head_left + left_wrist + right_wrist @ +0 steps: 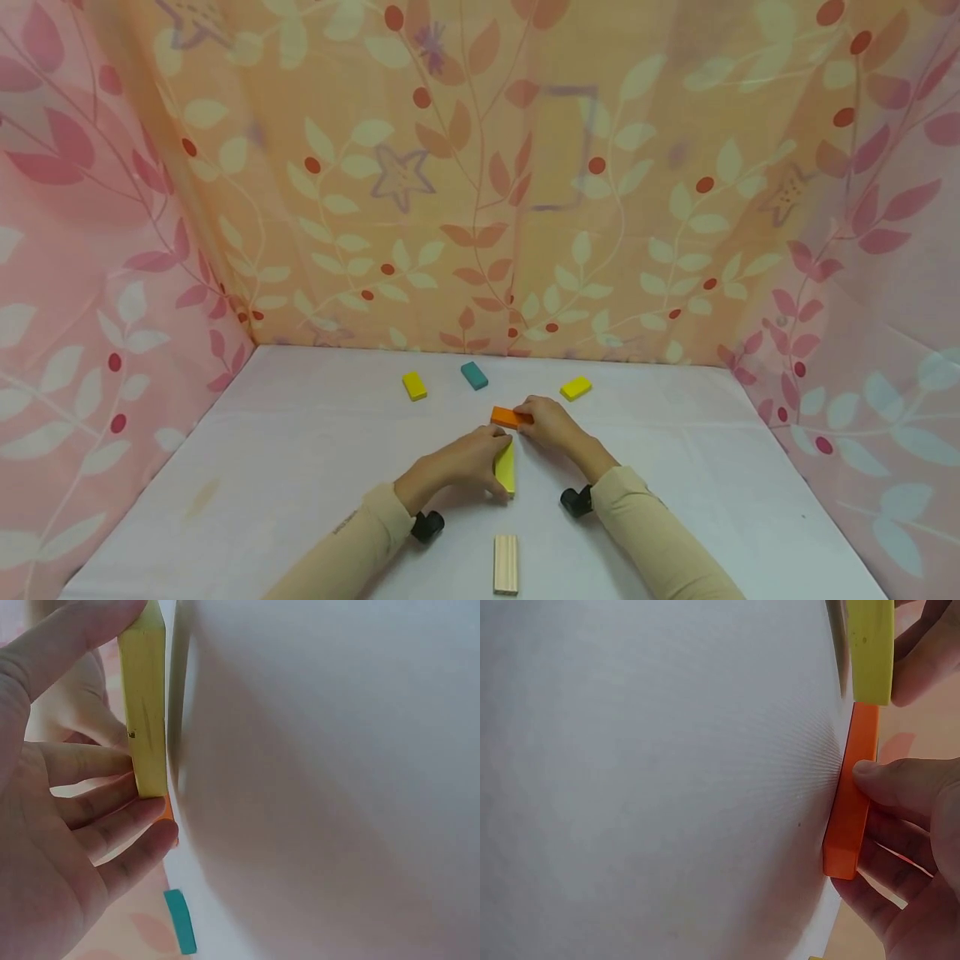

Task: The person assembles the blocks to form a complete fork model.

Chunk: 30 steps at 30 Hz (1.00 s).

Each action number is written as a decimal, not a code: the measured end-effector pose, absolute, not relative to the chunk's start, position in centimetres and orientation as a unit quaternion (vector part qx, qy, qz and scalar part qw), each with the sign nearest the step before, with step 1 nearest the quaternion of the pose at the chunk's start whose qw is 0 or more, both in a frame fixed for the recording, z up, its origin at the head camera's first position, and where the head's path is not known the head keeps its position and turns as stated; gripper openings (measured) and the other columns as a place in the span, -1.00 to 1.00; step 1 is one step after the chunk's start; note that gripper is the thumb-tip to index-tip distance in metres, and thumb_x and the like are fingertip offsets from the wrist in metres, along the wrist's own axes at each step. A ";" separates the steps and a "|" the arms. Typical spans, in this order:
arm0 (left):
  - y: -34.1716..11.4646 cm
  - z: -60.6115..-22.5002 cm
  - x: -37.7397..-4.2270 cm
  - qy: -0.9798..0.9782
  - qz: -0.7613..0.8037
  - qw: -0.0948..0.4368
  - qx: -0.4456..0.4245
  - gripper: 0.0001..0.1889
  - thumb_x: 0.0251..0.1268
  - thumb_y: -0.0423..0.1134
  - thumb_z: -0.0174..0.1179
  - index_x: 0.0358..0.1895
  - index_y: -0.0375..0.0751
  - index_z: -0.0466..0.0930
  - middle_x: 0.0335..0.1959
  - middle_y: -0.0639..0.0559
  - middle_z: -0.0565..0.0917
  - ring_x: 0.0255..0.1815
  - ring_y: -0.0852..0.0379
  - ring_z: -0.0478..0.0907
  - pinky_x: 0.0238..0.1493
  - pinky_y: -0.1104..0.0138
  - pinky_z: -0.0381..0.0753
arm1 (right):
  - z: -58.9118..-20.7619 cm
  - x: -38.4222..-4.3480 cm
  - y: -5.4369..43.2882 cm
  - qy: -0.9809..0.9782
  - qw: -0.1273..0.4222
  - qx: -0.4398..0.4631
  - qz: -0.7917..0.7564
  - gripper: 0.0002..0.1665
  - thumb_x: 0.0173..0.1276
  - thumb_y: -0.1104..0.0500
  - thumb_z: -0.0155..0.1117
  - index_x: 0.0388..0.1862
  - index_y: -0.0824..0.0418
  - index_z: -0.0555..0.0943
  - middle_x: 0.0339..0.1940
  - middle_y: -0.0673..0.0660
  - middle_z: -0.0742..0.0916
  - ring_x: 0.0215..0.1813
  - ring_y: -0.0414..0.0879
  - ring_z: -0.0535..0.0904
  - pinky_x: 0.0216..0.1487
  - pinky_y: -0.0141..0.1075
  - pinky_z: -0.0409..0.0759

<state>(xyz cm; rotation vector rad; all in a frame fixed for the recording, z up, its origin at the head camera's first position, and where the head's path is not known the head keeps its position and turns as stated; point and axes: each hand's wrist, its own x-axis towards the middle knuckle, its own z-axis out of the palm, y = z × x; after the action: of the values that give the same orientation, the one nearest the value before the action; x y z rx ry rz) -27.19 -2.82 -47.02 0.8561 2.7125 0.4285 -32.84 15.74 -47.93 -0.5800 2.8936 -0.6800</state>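
My left hand (468, 460) grips a long yellow block (506, 471) by its ends, thumb at the near end and fingers at the far end. A shadowed gap in the left wrist view separates this yellow block (144, 712) from the white tabletop. Just beyond, my right hand (551, 425) holds an orange block (505, 417) between thumb and fingers. That orange block (850, 799) lies on its long side at the tabletop in the right wrist view, close to the yellow block's far end (871, 652). Whether the two blocks touch, I cannot tell.
Toward the back lie a small yellow block (414, 386), a teal block (474, 375) and another yellow block (576, 387). Nearer to me is a plain wooden piece with lengthwise lines (506, 564). Patterned cloth walls (480, 275) enclose the white table (315, 450) at back and sides.
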 end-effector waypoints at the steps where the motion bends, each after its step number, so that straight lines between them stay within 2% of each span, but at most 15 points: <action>1: -2.7 -47.0 -27.2 0.934 0.148 0.134 0.295 -0.03 -0.19 0.19 0.53 0.37 -0.13 0.40 0.28 0.00 0.47 0.05 0.21 0.44 0.24 0.31 0.53 | -47.9 -32.8 15.7 0.954 0.057 -0.191 -0.225 -0.59 0.28 0.22 0.37 0.10 0.30 0.65 -0.12 0.12 0.70 -0.09 -0.04 0.56 0.19 -0.10 0.58; 5: -2.3 -47.1 -27.3 0.934 0.148 0.137 0.294 -0.02 -0.20 0.19 0.54 0.38 -0.13 0.39 0.31 -0.02 0.46 0.08 0.19 0.44 0.26 0.29 0.52 | -47.9 -32.8 15.7 0.953 0.052 -0.198 -0.222 -0.60 0.27 0.23 0.38 0.09 0.32 0.66 -0.14 0.12 0.70 -0.11 -0.05 0.56 0.17 -0.09 0.59; 13: -1.8 -47.3 -27.2 0.934 0.134 0.137 0.301 -0.03 -0.20 0.19 0.54 0.37 -0.12 0.40 0.29 -0.01 0.47 0.03 0.20 0.44 0.23 0.31 0.54 | -47.8 -32.7 15.7 0.953 0.052 -0.194 -0.226 -0.61 0.28 0.23 0.37 0.09 0.30 0.66 -0.11 0.12 0.71 -0.06 -0.02 0.58 0.21 -0.08 0.57; 30: -1.7 -46.8 -26.6 0.938 0.115 0.132 0.300 -0.02 -0.17 0.18 0.53 0.40 -0.13 0.36 0.34 -0.01 0.42 0.08 0.19 0.45 0.26 0.31 0.51 | -47.9 -32.7 15.8 0.954 0.050 -0.191 -0.224 -0.61 0.29 0.23 0.36 0.09 0.29 0.65 -0.11 0.11 0.70 -0.07 -0.03 0.57 0.21 -0.07 0.57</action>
<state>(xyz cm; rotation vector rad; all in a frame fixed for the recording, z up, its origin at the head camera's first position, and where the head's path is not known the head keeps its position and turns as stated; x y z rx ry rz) -26.56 -1.74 -46.83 0.8704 2.7217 0.3342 -32.75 15.78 -47.91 -0.5811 2.9064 -0.6821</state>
